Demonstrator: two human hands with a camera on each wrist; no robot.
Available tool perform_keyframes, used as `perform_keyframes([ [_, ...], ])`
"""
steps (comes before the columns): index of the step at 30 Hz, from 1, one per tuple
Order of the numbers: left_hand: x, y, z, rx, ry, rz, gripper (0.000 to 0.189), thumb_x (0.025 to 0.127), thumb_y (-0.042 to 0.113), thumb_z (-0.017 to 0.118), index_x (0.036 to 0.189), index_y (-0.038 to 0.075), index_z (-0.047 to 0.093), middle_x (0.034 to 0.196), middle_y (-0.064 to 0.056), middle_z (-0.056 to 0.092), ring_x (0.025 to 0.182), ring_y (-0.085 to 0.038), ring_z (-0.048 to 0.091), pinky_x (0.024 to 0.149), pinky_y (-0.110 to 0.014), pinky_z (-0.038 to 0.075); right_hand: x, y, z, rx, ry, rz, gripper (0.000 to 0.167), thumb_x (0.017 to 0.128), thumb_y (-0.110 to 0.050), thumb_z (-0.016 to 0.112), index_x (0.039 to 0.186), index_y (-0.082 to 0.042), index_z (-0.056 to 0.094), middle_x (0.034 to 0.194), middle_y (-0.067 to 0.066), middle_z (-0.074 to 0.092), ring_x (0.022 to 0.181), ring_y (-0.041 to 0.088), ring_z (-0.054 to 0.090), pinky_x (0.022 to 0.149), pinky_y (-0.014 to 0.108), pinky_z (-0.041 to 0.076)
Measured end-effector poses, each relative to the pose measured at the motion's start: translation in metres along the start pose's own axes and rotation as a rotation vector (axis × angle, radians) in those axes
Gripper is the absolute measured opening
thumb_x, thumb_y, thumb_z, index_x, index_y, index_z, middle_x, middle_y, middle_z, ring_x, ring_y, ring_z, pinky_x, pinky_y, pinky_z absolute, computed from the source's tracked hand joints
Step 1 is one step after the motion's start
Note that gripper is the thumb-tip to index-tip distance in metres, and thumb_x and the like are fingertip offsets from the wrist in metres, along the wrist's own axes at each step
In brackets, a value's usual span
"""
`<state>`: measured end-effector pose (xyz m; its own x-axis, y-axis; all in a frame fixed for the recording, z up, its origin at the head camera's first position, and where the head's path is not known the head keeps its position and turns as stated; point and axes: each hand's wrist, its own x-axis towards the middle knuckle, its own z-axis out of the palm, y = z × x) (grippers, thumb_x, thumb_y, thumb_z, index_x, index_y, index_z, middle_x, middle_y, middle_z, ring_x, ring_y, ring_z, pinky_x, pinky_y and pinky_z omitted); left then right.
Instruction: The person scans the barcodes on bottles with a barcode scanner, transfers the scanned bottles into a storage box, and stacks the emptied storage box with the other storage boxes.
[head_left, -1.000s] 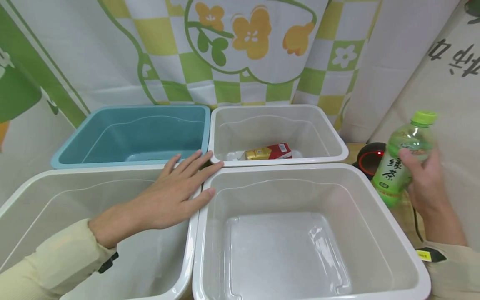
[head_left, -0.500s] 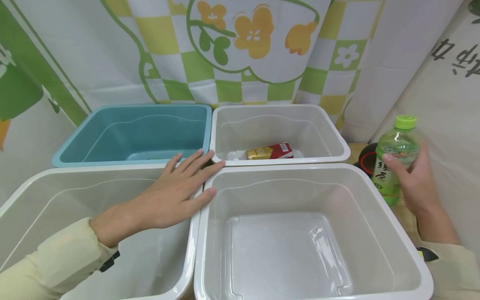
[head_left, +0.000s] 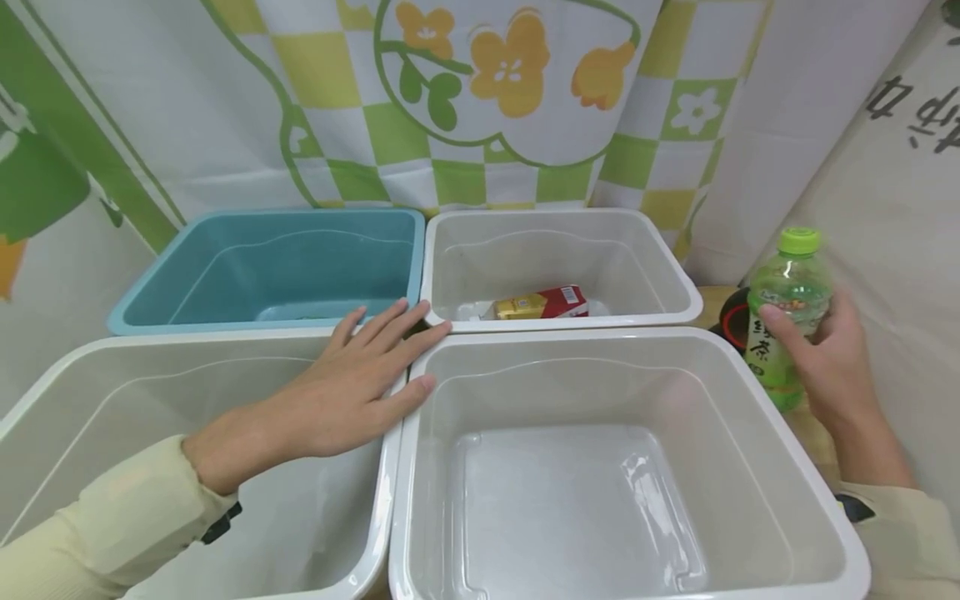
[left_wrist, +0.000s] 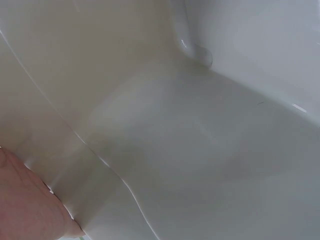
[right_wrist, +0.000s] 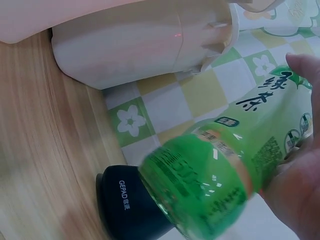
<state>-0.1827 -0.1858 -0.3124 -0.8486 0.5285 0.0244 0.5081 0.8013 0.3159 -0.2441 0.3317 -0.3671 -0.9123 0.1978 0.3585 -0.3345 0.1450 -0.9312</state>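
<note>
My right hand (head_left: 836, 358) grips a green tea bottle (head_left: 787, 308) with a bright green cap, thumb across its front. The bottle stands nearly upright in the air, right of the front right bin. In the right wrist view the bottle's base (right_wrist: 200, 185) shows near a black device (right_wrist: 132, 200) marked GEPAD, whose red ring (head_left: 735, 325) glows in the head view. My left hand (head_left: 330, 392) lies with spread, straight fingers across the rims where the bins meet. A bit of that hand (left_wrist: 30, 200) shows in the left wrist view.
Two large whitish bins stand in front, one left (head_left: 67, 367) and one right (head_left: 630, 517). Behind them are a blue bin (head_left: 262, 215) and a smaller whitish bin (head_left: 532, 218). A red and gold carton (head_left: 536, 304) lies in the latter. A patterned curtain (head_left: 465, 100) hangs behind.
My right hand has moved the bottle a little left and turned it, so its label characters face further left and it stands more upright. The left hand has stayed in place.
</note>
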Motion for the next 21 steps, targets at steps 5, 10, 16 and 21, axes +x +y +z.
perform_keyframes([
  [5,-0.0013,-0.0017,0.0007,-0.005,0.005,-0.004,0.060,0.114,0.054,0.035,0.170,0.037,0.022,0.180,-0.001,0.012,0.169,-0.033,0.004,0.129,-0.070,-0.001,0.0010,-0.0028,0.0006,-0.221,0.039,0.036,0.025,0.099,-0.020,0.070,0.122,-0.029,0.063,0.104,-0.019,0.069,0.088,-0.002,0.064,0.074,0.009,0.052],
  [10,-0.0025,-0.0022,0.0011,-0.002,0.009,-0.001,0.060,0.114,0.054,0.035,0.170,0.037,0.022,0.180,-0.001,0.013,0.169,-0.033,0.004,0.129,-0.070,-0.001,0.0020,-0.0030,0.0042,0.024,0.006,-0.017,0.033,0.108,-0.018,0.058,0.140,-0.025,0.052,0.122,-0.010,0.062,0.108,0.004,0.059,0.088,0.012,0.047],
  [16,-0.0025,-0.0013,0.0008,-0.002,0.013,0.000,0.060,0.113,0.054,0.035,0.170,0.037,0.022,0.180,-0.001,0.012,0.169,-0.033,0.004,0.129,-0.069,-0.001,0.0036,-0.0065,0.0060,0.174,-0.044,-0.056,0.039,0.111,-0.019,0.053,0.147,-0.021,0.039,0.125,-0.004,0.055,0.110,0.009,0.052,0.092,0.015,0.044],
  [21,0.0003,0.0005,0.0024,-0.009,0.002,0.007,0.061,0.114,0.055,0.034,0.170,0.037,0.020,0.181,-0.001,0.011,0.169,-0.032,0.002,0.130,-0.069,-0.003,0.0042,-0.0103,0.0060,0.357,-0.056,-0.142,0.045,0.106,-0.005,0.056,0.148,-0.011,0.041,0.123,0.003,0.060,0.108,0.013,0.056,0.091,0.019,0.048],
])
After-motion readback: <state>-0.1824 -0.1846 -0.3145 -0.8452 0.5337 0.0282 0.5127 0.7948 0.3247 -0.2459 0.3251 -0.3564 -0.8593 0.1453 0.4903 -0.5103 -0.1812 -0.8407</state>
